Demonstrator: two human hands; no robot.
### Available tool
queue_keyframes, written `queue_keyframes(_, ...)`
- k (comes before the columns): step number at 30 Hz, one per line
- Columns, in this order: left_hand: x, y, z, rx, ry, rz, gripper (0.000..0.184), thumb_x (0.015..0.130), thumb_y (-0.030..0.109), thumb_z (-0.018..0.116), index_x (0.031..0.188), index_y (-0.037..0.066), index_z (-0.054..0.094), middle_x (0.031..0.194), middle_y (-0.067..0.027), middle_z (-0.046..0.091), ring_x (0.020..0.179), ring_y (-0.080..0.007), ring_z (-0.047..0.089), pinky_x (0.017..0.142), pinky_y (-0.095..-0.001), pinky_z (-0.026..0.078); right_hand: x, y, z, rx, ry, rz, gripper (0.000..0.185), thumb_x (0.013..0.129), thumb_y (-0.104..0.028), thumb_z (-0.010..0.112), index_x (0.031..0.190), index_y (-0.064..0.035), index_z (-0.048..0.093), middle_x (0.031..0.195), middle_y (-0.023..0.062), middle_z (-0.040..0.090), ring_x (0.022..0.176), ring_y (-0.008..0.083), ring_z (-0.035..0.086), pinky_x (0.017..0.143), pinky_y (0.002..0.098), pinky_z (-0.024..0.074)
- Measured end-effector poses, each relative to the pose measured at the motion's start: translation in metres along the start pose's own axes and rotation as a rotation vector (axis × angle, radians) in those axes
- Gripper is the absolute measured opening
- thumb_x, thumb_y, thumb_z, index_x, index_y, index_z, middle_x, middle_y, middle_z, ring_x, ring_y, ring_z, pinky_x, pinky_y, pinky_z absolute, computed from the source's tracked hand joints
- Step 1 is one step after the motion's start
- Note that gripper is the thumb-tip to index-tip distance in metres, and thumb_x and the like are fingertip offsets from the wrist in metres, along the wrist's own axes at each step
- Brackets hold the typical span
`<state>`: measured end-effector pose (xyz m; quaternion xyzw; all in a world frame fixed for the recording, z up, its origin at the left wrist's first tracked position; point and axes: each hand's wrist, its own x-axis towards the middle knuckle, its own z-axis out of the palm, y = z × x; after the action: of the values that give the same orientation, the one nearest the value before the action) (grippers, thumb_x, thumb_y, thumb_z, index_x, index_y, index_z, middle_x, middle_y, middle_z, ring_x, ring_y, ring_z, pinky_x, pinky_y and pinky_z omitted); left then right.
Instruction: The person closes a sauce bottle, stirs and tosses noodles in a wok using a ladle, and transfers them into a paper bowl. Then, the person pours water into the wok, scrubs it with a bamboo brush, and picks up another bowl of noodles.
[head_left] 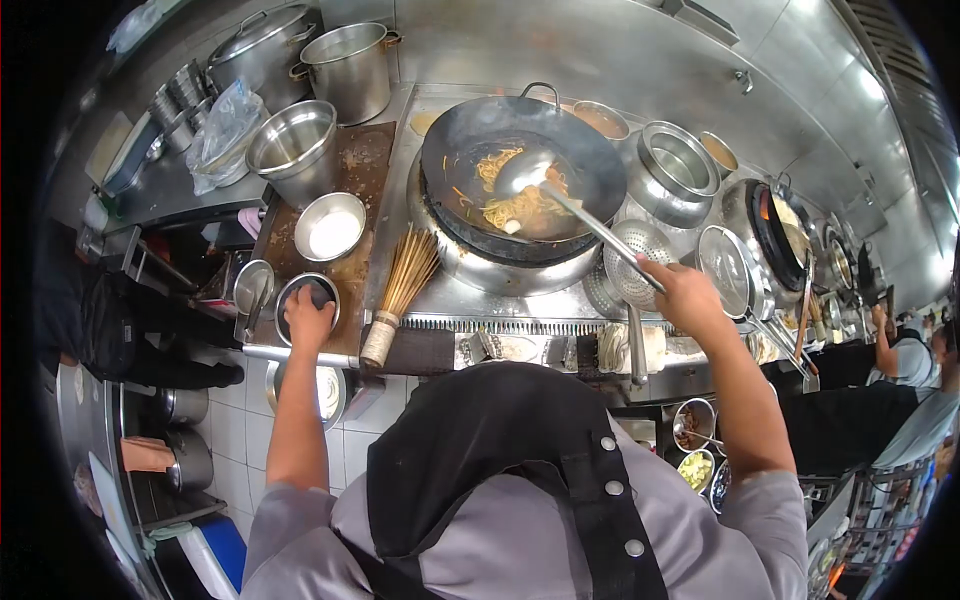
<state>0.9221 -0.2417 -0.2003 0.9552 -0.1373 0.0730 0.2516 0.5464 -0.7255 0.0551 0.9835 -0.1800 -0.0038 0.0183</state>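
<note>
Yellow noodles (494,166) lie in the round black metal wok (452,132), partly hidden by the long steel ladle (525,173), its shaft wrapped by the right hand's (686,299) fingers. Across the wok's four o'clock, that shaft overlaps a perforated steel strainer (648,243); a tan bamboo brush (407,278) lies at seven. At eight, the left hand's (308,319) fingers dip into a small steel bowl (337,310); I cannot tell their grip.

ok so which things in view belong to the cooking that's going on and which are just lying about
Seemingly in use:
- wok
- noodles in the wok
- ladle, held by the right hand
- small metal bowl, left hand at it

Apparently just lying about:
- bamboo brush
- perforated skimmer
- plastic bag
</note>
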Motion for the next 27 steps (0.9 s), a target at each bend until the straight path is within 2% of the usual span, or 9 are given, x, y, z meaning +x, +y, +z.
queue_keyframes(2, 0.004, -0.002, 0.005, 0.039, 0.001, -0.114, 0.076, 0.079, 0.031, 0.078, 0.144, 0.005, 0.046, 0.137, -0.0298, 0.05, 0.129, -0.0498, 0.047, 0.11, -0.0537, 0.039, -0.03, 0.001, -0.011, 0.228, 0.14, -0.12, 0.067, 0.079, -0.001, 0.064, 0.144, -0.0177, 0.055, 0.089, 0.0192, 0.069, 0.074, 0.0345, 0.068, 0.069, 0.0458, 0.0544)
queue_keyframes(4, 0.007, 0.004, 0.002, -0.007, -0.085, -0.385, 0.093, 0.076, 0.035, 0.08, 0.153, 0.009, 0.034, 0.14, -0.0349, 0.045, 0.128, -0.0553, 0.046, 0.111, -0.0547, 0.038, -0.063, -0.022, -0.052, 0.529, -0.044, 0.177, 0.064, 0.082, 0.0, 0.065, 0.144, -0.0136, 0.054, 0.081, 0.0133, 0.066, 0.061, 0.0234, 0.062, 0.062, 0.0391, 0.0505)
queue_keyframes(8, 0.02, 0.001, 0.0, -0.034, -0.164, -0.465, 0.101, 0.071, 0.033, 0.083, 0.156, 0.014, 0.03, 0.142, -0.0384, 0.042, 0.129, -0.0566, 0.046, 0.112, -0.0539, 0.038, -0.096, -0.055, -0.108, 0.81, -0.266, 0.49, 0.064, 0.084, -0.002, 0.066, 0.145, -0.0127, 0.053, 0.076, 0.0067, 0.059, 0.059, 0.0156, 0.054, 0.059, 0.0329, 0.0459)
queue_keyframes(14, 0.037, -0.028, 0.007, -0.374, -0.163, -0.368, 0.086, 0.072, 0.017, 0.08, 0.144, -0.001, 0.037, 0.125, -0.0237, 0.062, 0.116, -0.0355, 0.064, 0.1, -0.0446, 0.049, -0.049, -0.05, -0.017, 0.716, -0.227, 0.325, 0.06, 0.086, -0.007, 0.069, 0.144, -0.0123, 0.054, 0.076, 0.0136, 0.063, 0.068, 0.0183, 0.059, 0.069, 0.0373, 0.0512)
queue_keyframes(17, 0.028, -0.007, -0.031, -1.194, -0.105, -0.363, 0.069, 0.081, 0.013, 0.073, 0.142, 0.001, 0.043, 0.133, -0.0222, 0.059, 0.112, -0.0303, 0.065, 0.09, -0.0391, 0.055, -0.072, -0.038, -0.073, 0.644, -0.218, 0.429, 0.063, 0.082, -0.003, 0.07, 0.142, -0.0123, 0.056, 0.083, 0.0178, 0.068, 0.076, 0.026, 0.068, 0.074, 0.0398, 0.0528)
queue_keyframes(18, 0.024, -0.002, -0.04, -1.193, -0.108, -0.361, 0.069, 0.081, 0.013, 0.073, 0.142, 0.001, 0.043, 0.133, -0.0222, 0.059, 0.112, -0.0303, 0.065, 0.09, -0.0391, 0.055, -0.079, -0.02, -0.091, 0.401, -0.195, 0.233, 0.065, 0.079, -0.001, 0.069, 0.142, -0.0134, 0.056, 0.09, 0.0212, 0.07, 0.085, 0.0313, 0.071, 0.077, 0.0419, 0.0534)
queue_keyframes(20, 0.011, 0.005, -0.052, -1.928, -0.323, -0.5, 0.07, 0.084, 0.017, 0.076, 0.143, 0.0, 0.043, 0.132, -0.0245, 0.059, 0.123, -0.0361, 0.059, 0.101, -0.0438, 0.053, -0.085, 0.006, -0.11, 0.224, -0.251, 0.147, 0.068, 0.079, -0.007, 0.073, 0.144, -0.0141, 0.056, 0.079, 0.017, 0.061, 0.066, 0.0196, 0.06, 0.065, 0.0329, 0.05)
queue_keyframes(24, -0.04, 0.119, -0.068, -2.355, -0.673, -0.301, 0.075, 0.086, 0.026, 0.078, 0.147, 0.002, 0.042, 0.132, -0.0286, 0.057, 0.129, -0.0396, 0.054, 0.099, -0.0489, 0.055, -0.06, 0.022, -0.041, 0.121, -0.045, -0.033, 0.063, 0.083, -0.004, 0.069, 0.143, -0.0109, 0.055, 0.077, 0.0112, 0.062, 0.063, 0.0175, 0.061, 0.059, 0.0328, 0.0485)
queue_keyframes(27, -0.068, 0.146, -0.034, -2.509, -0.9, -0.327, 0.077, 0.083, 0.028, 0.081, 0.147, 0.005, 0.044, 0.132, -0.0288, 0.057, 0.127, -0.0389, 0.055, 0.1, -0.048, 0.055, -0.043, -0.001, -0.008, 0.903, -0.098, 0.468, 0.059, 0.088, -0.004, 0.066, 0.145, -0.0103, 0.051, 0.078, 0.0101, 0.063, 0.063, 0.017, 0.062, 0.056, 0.0319, 0.0496)
